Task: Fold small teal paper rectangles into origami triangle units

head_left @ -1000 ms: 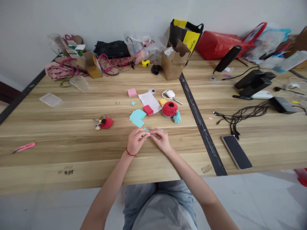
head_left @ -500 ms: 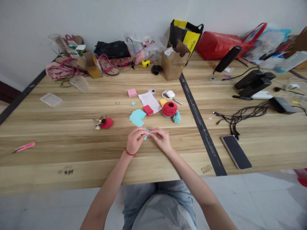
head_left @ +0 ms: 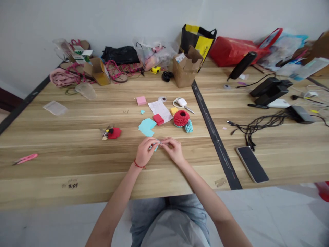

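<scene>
Between my two hands is a small piece of light blue paper [head_left: 156,148], pinched near the table's front middle. My left hand [head_left: 146,150], with a red cord at the wrist, closes thumb and fingers on its left side. From the right, my right hand [head_left: 173,149] pinches the same paper; fingers cover most of it, so its folds are hard to see. Just beyond lie loose light blue paper sheets [head_left: 147,127] and a red paper stack [head_left: 158,119]. A red and blue folded-paper model [head_left: 181,118] rests to the right of them.
White-handled scissors [head_left: 185,104], a yellow paper stack [head_left: 173,110] and a pink one [head_left: 141,100] lie farther back. Keys with a red tag [head_left: 113,132] and a pink craft knife [head_left: 26,159] are leftward. A phone [head_left: 252,164] and black cables [head_left: 253,124] are at right.
My hands stay in nearly the same place, still pinching the blue paper. Less of the paper shows below the fingers now. The whole view has shifted slightly.
</scene>
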`<state>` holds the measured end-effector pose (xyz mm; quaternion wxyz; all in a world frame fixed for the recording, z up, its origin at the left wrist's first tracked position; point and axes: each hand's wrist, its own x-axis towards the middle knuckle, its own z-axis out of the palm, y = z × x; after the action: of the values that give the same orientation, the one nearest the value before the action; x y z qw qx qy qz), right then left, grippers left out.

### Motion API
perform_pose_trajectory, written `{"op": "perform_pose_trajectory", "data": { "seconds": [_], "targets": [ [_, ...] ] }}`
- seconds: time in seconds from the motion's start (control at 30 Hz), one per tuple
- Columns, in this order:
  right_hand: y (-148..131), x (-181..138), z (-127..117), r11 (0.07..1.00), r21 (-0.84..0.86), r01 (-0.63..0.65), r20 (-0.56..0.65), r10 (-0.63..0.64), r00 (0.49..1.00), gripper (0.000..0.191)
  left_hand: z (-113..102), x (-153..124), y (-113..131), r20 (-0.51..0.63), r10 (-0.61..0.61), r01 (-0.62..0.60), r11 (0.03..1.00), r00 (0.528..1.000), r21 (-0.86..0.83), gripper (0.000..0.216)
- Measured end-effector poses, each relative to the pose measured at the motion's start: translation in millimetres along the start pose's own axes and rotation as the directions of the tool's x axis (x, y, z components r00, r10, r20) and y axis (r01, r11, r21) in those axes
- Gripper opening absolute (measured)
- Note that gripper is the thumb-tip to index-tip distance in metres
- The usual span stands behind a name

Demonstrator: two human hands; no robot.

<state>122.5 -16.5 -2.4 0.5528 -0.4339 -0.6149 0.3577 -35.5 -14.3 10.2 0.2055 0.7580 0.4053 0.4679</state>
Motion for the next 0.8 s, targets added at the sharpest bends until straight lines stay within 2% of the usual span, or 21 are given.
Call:
{"op": "perform_pose_trajectory", "data": {
  "seconds": [0.27, 0.5, 0.7, 0.8],
  "targets": [
    [1.1, -0.3, 0.5, 0.999, -0.018, -0.031, 0.015, 0.031, 0.999, 0.011, 0.4, 1.1, 2.5, -0.021, -0.033, 0.034, 0.999, 0.999, 0.018, 0.014],
    [5.2, -1.9, 1.5, 0.996, -0.088, -0.009, 0.052, 0.013, 0.999, 0.007, 2.5, -1.6, 1.7, 0.008, -0.016, 0.016, 0.999, 1.000, 0.036, 0.014],
    [4.9, -2.0, 3.0, 0.993, -0.110, -0.051, 0.018, 0.053, 0.998, 0.010, 5.4, -0.9, -1.6, 0.036, -0.063, 0.061, 0.996, 0.997, 0.064, 0.010],
    [2.8, -1.5, 3.1, 0.993, -0.099, -0.059, 0.039, 0.063, 0.997, 0.012, 5.5, -0.2, -3.1, 0.021, -0.095, 0.094, 0.995, 0.995, 0.042, 0.010]
  ]
}}
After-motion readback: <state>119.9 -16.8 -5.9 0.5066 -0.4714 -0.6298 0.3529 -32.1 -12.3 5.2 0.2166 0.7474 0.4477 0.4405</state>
